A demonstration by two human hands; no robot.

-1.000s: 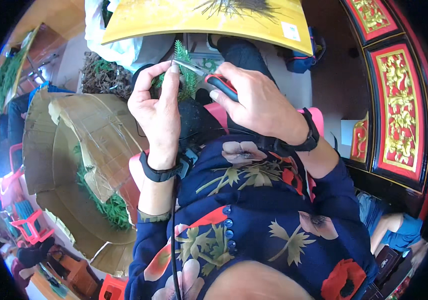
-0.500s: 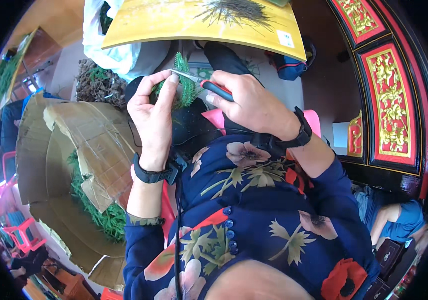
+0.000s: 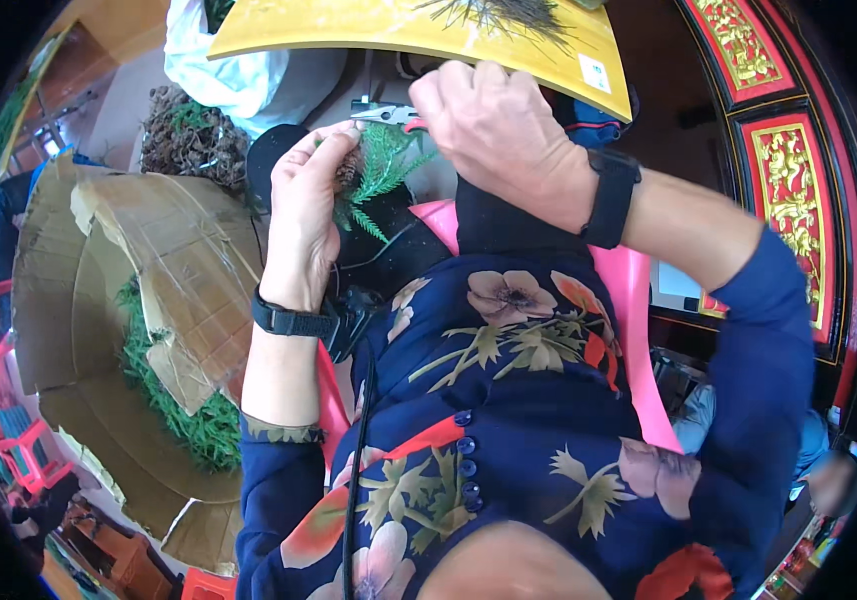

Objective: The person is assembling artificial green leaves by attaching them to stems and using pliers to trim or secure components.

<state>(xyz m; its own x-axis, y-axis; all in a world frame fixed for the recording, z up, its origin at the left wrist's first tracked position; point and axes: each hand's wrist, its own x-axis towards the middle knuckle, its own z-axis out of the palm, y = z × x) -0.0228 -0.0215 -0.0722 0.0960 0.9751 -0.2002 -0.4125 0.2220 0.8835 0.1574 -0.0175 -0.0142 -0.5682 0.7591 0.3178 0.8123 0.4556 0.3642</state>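
Note:
My left hand (image 3: 311, 185) pinches a green artificial pine sprig (image 3: 384, 170) at its stem end. Beside the thumb, a brown scaly piece like a pine cone (image 3: 349, 172) shows partly behind the fingers. Wrapped around the handles of the pliers (image 3: 385, 115), my right hand (image 3: 499, 122) has its back turned up and hides most of the red grip. The metal jaws point left and reach the left fingertips, just above the sprig. Whether the jaws grip a wire or stem there is too small to tell.
Ahead is a yellow board (image 3: 349, 28) bearing a heap of thin dark wires (image 3: 504, 18). At left stands an open cardboard box (image 3: 69, 290) with green sprigs (image 3: 184, 410) inside. Beyond it are a pile of brown cones (image 3: 194, 145) and a white plastic bag (image 3: 239, 85).
My right hand has turned over and risen, its elbow swinging outward. The pliers now lie more level at the left fingertips. The sprig has tilted to the right and downward.

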